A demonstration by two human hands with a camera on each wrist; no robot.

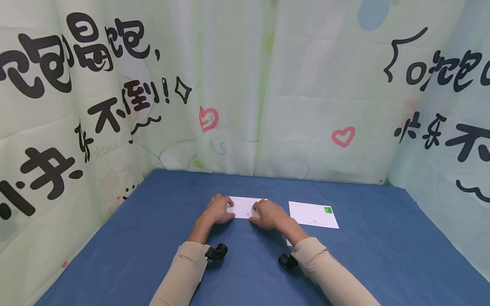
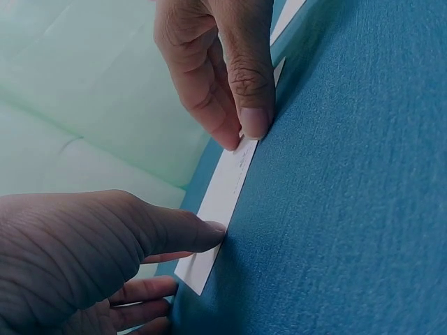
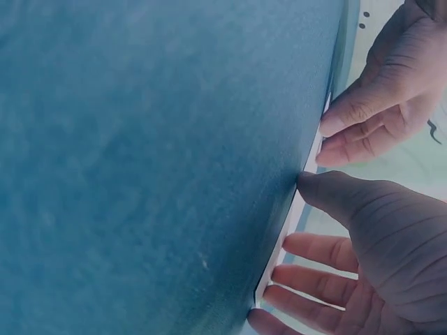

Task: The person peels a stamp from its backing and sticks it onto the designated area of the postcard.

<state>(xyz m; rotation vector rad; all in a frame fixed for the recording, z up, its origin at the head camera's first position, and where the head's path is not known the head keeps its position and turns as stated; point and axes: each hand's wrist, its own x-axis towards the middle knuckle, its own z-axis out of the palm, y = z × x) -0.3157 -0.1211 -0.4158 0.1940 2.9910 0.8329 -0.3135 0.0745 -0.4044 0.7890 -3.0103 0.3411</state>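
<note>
A white envelope (image 1: pixel 243 207) with small print along its near edge lies low over the blue tabletop, between my two hands. My left hand (image 1: pixel 220 210) holds its left end, with the thumb (image 2: pixel 209 236) on the near edge and the other fingers around the end. At the right end my right hand (image 1: pixel 270 215) grips it between thumb and fingers, covering that corner. In the right wrist view several fingers (image 3: pixel 314 283) of this hand spread along the envelope's edge.
To the right of my right hand lies a second white envelope (image 1: pixel 311 216) with a green stamp (image 1: pixel 328 210) in its upper right corner. A white paper corner (image 1: pixel 289 243) peeks out beside my right forearm. Printed curtains (image 1: pixel 237 85) enclose the blue table (image 1: pixel 367 255) at the back and sides.
</note>
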